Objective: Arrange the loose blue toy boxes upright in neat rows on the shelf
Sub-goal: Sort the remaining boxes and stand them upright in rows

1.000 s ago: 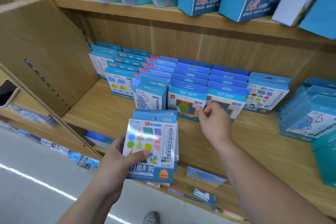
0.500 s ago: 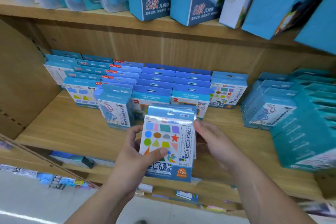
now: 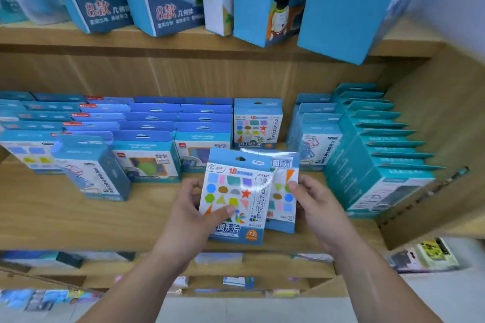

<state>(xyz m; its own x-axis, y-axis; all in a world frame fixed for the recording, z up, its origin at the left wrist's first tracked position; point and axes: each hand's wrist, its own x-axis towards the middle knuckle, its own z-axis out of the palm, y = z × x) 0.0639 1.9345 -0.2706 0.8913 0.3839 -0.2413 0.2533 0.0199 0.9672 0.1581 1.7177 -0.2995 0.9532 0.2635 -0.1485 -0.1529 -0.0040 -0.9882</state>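
left hand grip: holds front box | right hand grip: holds rear box | over shelf

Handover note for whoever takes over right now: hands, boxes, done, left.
Left hand grips the front shapes box, upright, print facing the camera.
Right hand pinches the second shapes box just behind it; its print looks upside down.
Both boxes are held above the shelf board, not set down.
Done: one matching box stands at the back, between the blue rows and the teal rows.
Left: probably rotate the second box upright and stand both in front of it.
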